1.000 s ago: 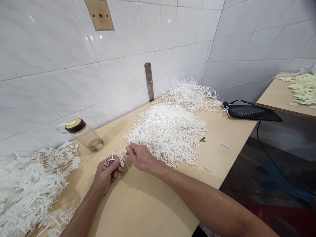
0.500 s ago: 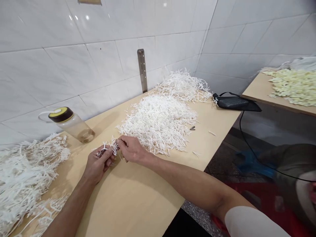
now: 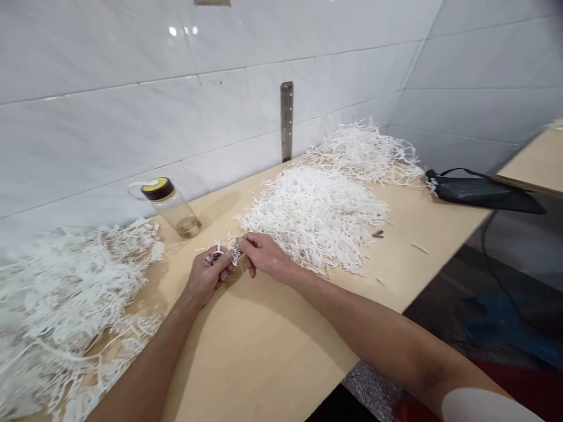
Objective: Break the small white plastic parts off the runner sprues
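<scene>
My left hand [image 3: 206, 278] is closed around a thin, branching white plastic piece [image 3: 236, 252], its prongs sticking out past the thumb. Against those prongs, the fingertips of my right hand [image 3: 267, 255] pinch together at the piece's right end. Both hands are just over the table, almost touching each other. Right behind them lies a heap of small white plastic sticks [image 3: 314, 214]. To the left spreads a large tangle of branching white plastic strands [image 3: 74, 293].
A clear bottle [image 3: 176, 214] with a dark and yellow lid stands near the wall. Another white tangle [image 3: 365, 151] lies at the back, by a metal strip [image 3: 287, 120]. A black pouch [image 3: 479, 190] rests at the tan table's [image 3: 264, 346] right end. A second table [image 3: 536, 158] is beyond.
The view has turned left, so everything appears farther right. My hands keep nearly the same pose, with the white plastic piece still between them.
</scene>
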Demonstrator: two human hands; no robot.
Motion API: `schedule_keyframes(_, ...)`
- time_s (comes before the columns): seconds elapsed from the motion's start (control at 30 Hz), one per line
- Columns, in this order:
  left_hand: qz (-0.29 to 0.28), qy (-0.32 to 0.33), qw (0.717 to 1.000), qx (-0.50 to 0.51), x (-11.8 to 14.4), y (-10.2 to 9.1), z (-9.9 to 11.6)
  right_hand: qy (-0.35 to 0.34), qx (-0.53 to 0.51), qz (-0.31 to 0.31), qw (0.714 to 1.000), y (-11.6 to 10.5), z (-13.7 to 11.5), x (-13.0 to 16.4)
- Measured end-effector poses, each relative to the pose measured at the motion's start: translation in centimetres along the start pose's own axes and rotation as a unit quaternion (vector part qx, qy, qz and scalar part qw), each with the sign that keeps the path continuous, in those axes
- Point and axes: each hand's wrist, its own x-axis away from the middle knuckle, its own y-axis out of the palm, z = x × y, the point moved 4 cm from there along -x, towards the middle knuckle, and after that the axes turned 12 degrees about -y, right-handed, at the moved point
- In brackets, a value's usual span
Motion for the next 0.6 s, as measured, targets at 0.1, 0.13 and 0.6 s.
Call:
schedule_keyframes(0.1, -0.008, 0.002, 1.0, -0.002, -0.02, 0.15, -0.14, 0.021, -0.011, 0.007, 1.0, -0.07, 0.4, 0.02)
schedule_keyframes(0.13, -0.011, 0.003, 1.0, -0.001, -0.09, 0.14, -0.19, 0.027, -0.02, 0.0, 0.999, -0.07, 0.5, 0.01)
schedule_keyframes(0.6, -0.005, 0.031, 0.999, -0.045, -0.05, 0.25, -0.22, 0.08, -0.017, -0.082, 0.993, -0.77, 0.12, -0.58)
